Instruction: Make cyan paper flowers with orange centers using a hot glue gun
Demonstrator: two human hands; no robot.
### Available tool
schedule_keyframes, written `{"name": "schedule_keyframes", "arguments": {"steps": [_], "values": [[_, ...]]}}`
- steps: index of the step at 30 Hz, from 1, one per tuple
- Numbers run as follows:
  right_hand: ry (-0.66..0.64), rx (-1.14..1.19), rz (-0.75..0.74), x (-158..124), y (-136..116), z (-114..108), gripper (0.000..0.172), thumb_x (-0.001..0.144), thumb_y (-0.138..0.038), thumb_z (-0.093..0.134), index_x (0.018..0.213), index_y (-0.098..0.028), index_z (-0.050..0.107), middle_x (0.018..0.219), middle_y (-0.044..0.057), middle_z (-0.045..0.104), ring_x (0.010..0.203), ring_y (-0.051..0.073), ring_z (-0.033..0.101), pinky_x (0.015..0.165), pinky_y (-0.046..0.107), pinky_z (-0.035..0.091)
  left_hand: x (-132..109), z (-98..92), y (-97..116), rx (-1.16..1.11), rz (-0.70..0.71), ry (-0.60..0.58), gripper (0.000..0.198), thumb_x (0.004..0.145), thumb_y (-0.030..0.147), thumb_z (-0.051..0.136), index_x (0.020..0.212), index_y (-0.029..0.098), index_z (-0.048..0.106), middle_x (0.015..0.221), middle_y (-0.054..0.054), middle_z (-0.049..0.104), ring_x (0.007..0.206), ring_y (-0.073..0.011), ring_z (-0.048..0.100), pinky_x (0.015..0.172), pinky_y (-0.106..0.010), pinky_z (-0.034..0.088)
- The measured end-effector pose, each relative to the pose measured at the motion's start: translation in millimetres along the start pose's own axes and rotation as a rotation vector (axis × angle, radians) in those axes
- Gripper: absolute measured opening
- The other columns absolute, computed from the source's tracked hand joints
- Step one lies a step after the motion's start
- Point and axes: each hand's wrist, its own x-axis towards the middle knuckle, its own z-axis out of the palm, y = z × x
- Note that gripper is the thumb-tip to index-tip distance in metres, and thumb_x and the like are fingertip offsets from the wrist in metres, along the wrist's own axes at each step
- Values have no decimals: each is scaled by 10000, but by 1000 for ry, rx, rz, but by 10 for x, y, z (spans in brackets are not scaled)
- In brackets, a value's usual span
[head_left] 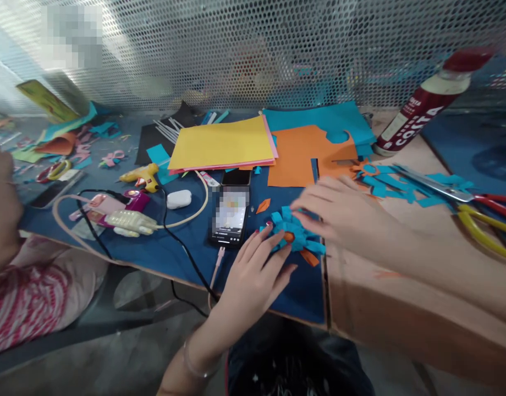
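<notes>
A blue paper flower [295, 224] with an orange piece at its middle lies on the blue table. My left hand [257, 264] rests over its left side, fingers stretched out and apart, fingertips touching the paper. My right hand [333, 214] is above the flower's right edge, fingers extended and somewhat blurred; nothing shows in its grasp. A loose orange paper petal [263, 206] lies just beyond the flower, and another orange strip [309, 258] sticks out at its near side. Left of the flower, a phone [230, 214] lies with its screen lit and a cable plugged in.
Yellow [224, 144] and orange paper sheets [294, 151] lie behind the hands. Scissors [446, 190] rest on blue scraps at right, near a bottle [430, 104]. A yellow glue gun [141, 177], a power strip [129, 220] and cables are at left, beside another person's arm [1, 209].
</notes>
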Motion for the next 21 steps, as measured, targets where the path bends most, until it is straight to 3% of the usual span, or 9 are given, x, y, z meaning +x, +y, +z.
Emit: {"name": "schedule_keyframes", "arguments": {"steps": [3, 7, 12, 17, 21], "values": [[-121, -7, -268, 437, 329, 294, 157, 949, -267, 547, 958, -190, 684, 942, 42, 701, 893, 226, 532, 735, 350, 305, -11, -15, -2, -16, -19, 27, 229, 918, 201, 618, 1137, 142, 652, 1250, -106, 681, 1301, -276, 554, 1087, -452, 504], [-226, 3, -448, 702, 504, 604, 140, 914, -276, 609, 1005, -220, 699, 1002, 22, 711, 955, 232, 540, 754, 352, 302, -36, -28, -30, -54, -32, 40, 200, 910, 178, 617, 1100, 132, 659, 1221, -107, 690, 1291, -267, 561, 1096, -435, 500], [-200, -41, -530, 679, 490, 642, 174, 959, -245, 538, 941, -190, 703, 973, 41, 716, 928, 227, 555, 740, 351, 318, -41, -30, -43, -84, -45, 50, 186, 914, 183, 610, 1090, 147, 658, 1217, -89, 691, 1289, -257, 562, 1109, -432, 489], [-190, -106, -616, 681, 489, 642, 239, 951, -121, 477, 1008, -157, 707, 965, 68, 707, 930, 234, 566, 753, 354, 362, -40, -30, -42, -113, -66, 57, 183, 912, 172, 611, 1086, 141, 656, 1206, -94, 693, 1294, -256, 555, 1111, -434, 485], [-179, -31, -592, 714, 530, 682, 252, 963, -168, 466, 999, -154, 716, 968, 84, 703, 924, 243, 575, 760, 369, 412, -30, -38, -43, -122, -109, 91, 187, 902, 163, 626, 1084, 148, 663, 1200, -86, 699, 1272, -247, 572, 1078, -411, 510]]}}
